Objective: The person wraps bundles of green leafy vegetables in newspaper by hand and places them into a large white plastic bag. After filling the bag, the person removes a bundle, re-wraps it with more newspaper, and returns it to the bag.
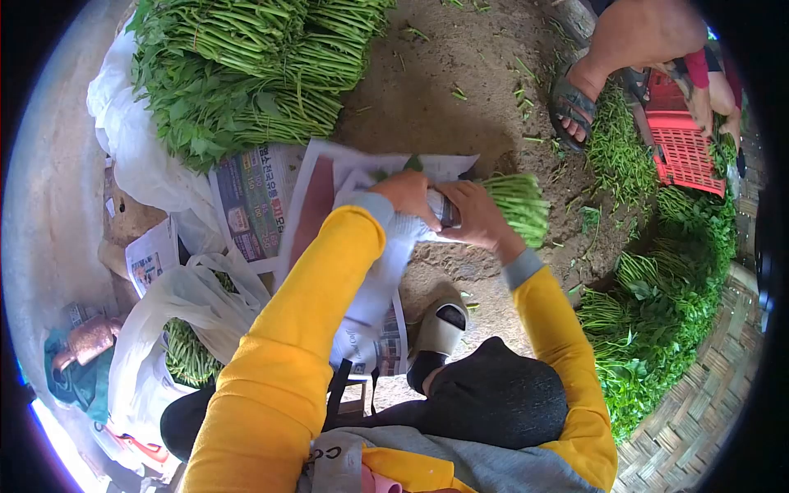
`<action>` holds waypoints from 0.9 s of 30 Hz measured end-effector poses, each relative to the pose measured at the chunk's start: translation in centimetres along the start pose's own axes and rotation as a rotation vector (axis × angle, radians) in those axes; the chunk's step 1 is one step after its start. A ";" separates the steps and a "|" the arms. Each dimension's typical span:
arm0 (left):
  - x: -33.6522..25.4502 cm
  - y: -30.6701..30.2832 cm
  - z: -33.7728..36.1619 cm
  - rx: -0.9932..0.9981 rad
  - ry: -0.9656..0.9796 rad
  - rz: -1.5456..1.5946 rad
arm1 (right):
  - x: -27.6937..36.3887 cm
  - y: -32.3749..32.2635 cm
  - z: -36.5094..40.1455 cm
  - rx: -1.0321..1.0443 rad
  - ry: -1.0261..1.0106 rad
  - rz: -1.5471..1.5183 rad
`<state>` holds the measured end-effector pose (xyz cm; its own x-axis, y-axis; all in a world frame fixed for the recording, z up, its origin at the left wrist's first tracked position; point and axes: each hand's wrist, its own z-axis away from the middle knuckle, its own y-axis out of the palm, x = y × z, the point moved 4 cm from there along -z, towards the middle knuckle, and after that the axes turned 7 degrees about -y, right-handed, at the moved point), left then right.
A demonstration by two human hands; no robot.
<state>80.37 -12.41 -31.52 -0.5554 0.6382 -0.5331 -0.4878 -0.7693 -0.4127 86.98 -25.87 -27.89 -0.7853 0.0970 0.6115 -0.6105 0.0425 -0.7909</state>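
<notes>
Head: leaves [413, 163] mostly hidden.

Both arms reach forward. Left arm [288, 345] slants inward; right arm [561, 329] bent at elbow, forearm angling in. Left hand [408, 197] and right hand [477, 215] close together, palms down, fingers curled.
</notes>
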 end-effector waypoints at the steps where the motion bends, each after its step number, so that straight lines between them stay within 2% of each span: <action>1: 0.1 0.1 0.3 -0.032 0.022 0.071 | -1.0 -0.3 -1.1 0.149 0.071 -0.104; 3: 1.1 1.6 0.7 -0.080 0.060 0.210 | -2.7 0.1 -2.5 0.446 0.219 -0.327; 4: 2.2 2.8 -0.4 -0.137 0.104 0.199 | -3.1 -0.6 -2.7 0.400 0.374 -0.819; 5: 1.9 2.8 0.0 -0.196 0.147 0.186 | -4.3 -0.5 -3.8 0.282 0.249 -0.641; 7: 0.8 1.8 0.8 -0.063 -0.018 0.023 | -6.2 -0.6 -6.5 0.029 -0.009 -0.275; 10: 0.3 1.9 1.2 -0.138 0.016 -0.088 | -7.3 0.3 -8.2 0.142 0.054 0.185; 11: 0.6 2.0 1.1 -0.165 0.030 -0.112 | -7.3 0.7 -8.4 0.182 0.120 0.189; 13: 0.5 2.0 1.8 -0.347 0.141 -0.197 | -7.3 1.4 -8.6 0.268 0.249 0.204; 14: 0.2 2.0 2.2 -0.438 0.200 -0.240 | -7.6 1.9 -8.7 0.300 0.239 0.186; 19: -0.4 2.5 2.8 -0.383 0.091 -0.365 | -8.2 3.8 -8.3 0.454 0.131 0.192; 22: -0.9 2.4 3.4 -0.341 0.013 -0.452 | -8.1 3.4 -7.5 0.144 0.004 0.232; 27: -0.9 1.8 3.4 -0.338 -0.010 -0.497 | -7.4 2.7 -6.6 0.213 0.131 0.029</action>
<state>77.69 -14.25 -29.25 -0.3228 0.9230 -0.2095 -0.4506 -0.3445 -0.8236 91.81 -19.91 -34.74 -0.7913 0.2233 0.5691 -0.6067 -0.1713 -0.7763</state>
